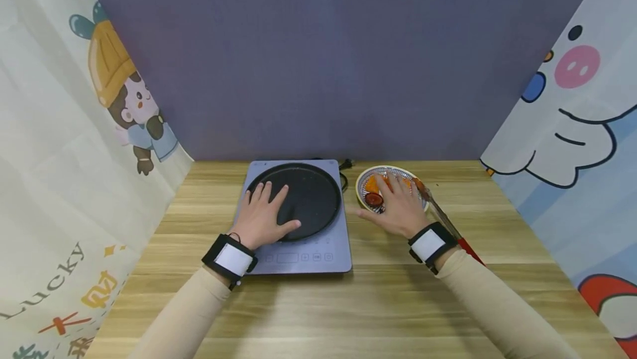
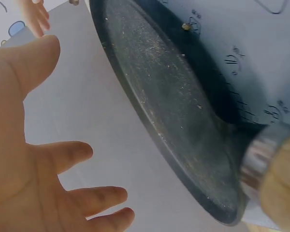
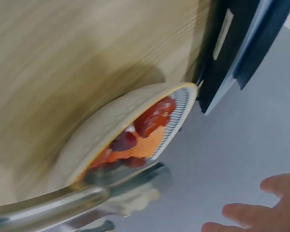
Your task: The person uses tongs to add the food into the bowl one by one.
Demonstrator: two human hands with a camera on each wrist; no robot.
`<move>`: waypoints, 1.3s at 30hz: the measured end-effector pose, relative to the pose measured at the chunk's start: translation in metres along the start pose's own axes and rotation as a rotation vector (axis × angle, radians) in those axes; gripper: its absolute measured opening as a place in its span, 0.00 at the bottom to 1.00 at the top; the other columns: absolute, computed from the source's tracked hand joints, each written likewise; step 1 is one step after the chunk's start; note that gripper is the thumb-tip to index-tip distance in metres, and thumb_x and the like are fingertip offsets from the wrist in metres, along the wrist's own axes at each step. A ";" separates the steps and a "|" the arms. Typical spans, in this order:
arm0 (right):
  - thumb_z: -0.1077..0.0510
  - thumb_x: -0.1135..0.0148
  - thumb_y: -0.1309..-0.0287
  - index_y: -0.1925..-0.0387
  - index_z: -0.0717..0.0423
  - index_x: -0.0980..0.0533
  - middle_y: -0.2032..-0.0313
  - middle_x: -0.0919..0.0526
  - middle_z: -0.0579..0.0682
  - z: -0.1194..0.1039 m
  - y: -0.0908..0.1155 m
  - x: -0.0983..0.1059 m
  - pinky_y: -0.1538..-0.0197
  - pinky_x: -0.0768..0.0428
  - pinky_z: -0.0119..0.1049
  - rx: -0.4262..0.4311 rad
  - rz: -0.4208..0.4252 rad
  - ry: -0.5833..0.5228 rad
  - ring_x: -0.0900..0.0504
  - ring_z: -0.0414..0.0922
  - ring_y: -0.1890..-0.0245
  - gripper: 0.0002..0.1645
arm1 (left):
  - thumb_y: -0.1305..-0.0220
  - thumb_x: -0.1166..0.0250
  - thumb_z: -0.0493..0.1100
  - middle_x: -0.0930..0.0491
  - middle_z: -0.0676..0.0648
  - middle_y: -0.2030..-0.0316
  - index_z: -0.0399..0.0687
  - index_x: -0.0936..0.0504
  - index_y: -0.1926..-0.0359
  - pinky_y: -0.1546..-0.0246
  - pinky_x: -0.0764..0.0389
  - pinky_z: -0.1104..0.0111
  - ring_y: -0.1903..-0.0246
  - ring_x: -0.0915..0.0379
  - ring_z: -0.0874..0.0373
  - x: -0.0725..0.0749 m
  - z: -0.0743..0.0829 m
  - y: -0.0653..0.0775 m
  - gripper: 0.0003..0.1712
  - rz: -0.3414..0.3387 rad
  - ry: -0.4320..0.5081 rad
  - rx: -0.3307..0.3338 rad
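Note:
My left hand (image 1: 261, 218) hovers with spread fingers over the left part of a round black flat pan (image 1: 318, 198). The pan sits on a grey induction cooker (image 1: 343, 248). Its wooden handle (image 2: 282, 179) shows in the left wrist view. Over a patterned bowl (image 1: 359, 188) hangs my right hand (image 1: 400, 207), its fingers extended and holding nothing. Orange slices (image 3: 147, 145) and dark red, glossy pieces (image 3: 154, 116) of food lie in the bowl. Metal tongs (image 1: 445, 218) with red handles lean on the bowl's right rim.
A black plug and cord (image 1: 346, 164) lie behind the cooker, towards the bowl. The wooden table (image 1: 388, 303) ends at a grey-purple panel (image 1: 338, 71). Printed curtains (image 1: 50, 154) hang at both sides.

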State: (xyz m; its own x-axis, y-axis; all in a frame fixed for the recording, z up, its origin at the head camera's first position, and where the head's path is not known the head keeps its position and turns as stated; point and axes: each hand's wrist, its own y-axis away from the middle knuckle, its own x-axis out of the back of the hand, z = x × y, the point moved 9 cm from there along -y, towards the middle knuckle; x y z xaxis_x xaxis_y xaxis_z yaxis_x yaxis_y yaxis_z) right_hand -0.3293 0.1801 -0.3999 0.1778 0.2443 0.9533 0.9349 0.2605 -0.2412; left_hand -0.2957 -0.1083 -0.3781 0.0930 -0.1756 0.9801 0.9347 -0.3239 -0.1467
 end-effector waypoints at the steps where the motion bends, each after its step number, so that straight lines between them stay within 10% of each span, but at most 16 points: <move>1: 0.17 0.47 0.56 0.25 0.44 0.53 0.29 0.49 0.63 0.002 0.001 0.000 0.36 0.57 0.66 -0.001 0.000 0.006 0.50 0.63 0.30 0.64 | 0.46 0.40 0.72 0.48 0.30 0.31 0.50 0.42 0.28 0.37 0.53 0.40 0.31 0.56 0.35 0.000 -0.001 0.002 0.52 -0.001 0.004 0.002; 24: 0.19 0.45 0.57 0.25 0.48 0.53 0.30 0.48 0.67 0.052 0.043 0.005 0.40 0.53 0.71 -0.085 0.035 -0.005 0.50 0.71 0.33 0.65 | 0.48 0.33 0.65 0.38 0.26 0.38 0.46 0.33 0.33 0.45 0.36 0.41 0.40 0.38 0.31 -0.002 -0.020 0.072 0.47 0.032 -0.027 -0.016; 39: 0.19 0.46 0.55 0.27 0.56 0.51 0.32 0.48 0.69 0.081 0.064 0.003 0.44 0.53 0.74 -0.151 0.028 -0.029 0.49 0.72 0.35 0.67 | 0.48 0.29 0.58 0.33 0.26 0.42 0.39 0.32 0.35 0.52 0.29 0.42 0.45 0.32 0.32 0.004 -0.027 0.091 0.46 0.140 -0.014 -0.036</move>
State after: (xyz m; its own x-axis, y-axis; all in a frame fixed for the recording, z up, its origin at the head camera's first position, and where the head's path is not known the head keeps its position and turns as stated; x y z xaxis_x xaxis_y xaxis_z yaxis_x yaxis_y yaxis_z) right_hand -0.2942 0.2729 -0.4275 0.1974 0.2769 0.9404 0.9656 0.1105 -0.2352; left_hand -0.2201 -0.1639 -0.3911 0.2265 -0.2080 0.9515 0.8995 -0.3302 -0.2863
